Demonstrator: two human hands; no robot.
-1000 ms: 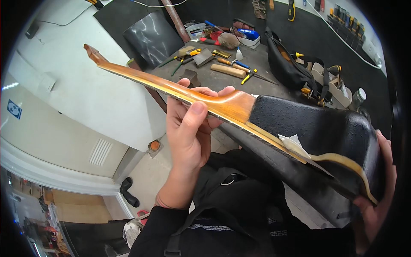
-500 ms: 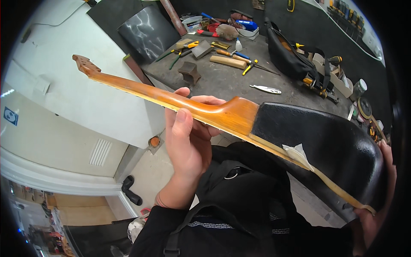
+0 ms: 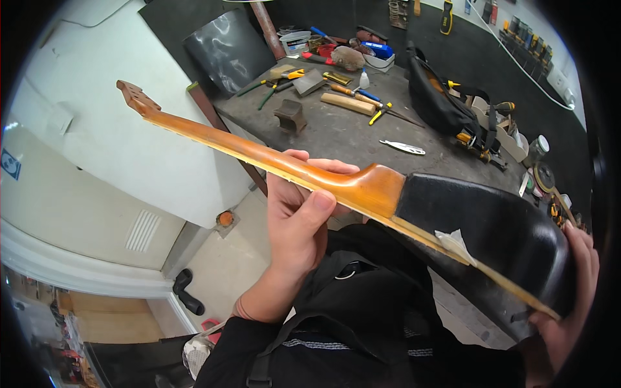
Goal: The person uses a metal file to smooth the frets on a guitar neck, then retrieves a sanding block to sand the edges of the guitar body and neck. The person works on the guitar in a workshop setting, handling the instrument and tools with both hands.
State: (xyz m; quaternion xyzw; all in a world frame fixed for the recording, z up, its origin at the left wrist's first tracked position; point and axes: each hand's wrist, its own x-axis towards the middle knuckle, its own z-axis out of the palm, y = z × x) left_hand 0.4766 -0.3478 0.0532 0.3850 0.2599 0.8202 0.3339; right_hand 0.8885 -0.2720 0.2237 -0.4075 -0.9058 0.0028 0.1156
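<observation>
A guitar with a brown wooden neck and a rounded black body lies slantwise in front of me, its back turned up. The peg holes in its headstock hold no tuners. My left hand grips the neck near the heel, thumb along the pale fretboard edge and fingers wrapped behind. At the far right, my right hand clasps the tail end of the body, partly lost in the dark rim of the view. A scrap of whitish tape sticks up from the body's pale edge. The guitar's front is hidden.
Beyond the guitar stands a grey workbench with a small metal anvil block, a white folding knife, a wooden block, pliers and a black tool bag. A white door panel is on the left.
The guitar has shifted slightly right and down in view, with both hands still on it. My left hand has slid towards the heel, its thumb now lying more slanted. The background has shifted a little.
</observation>
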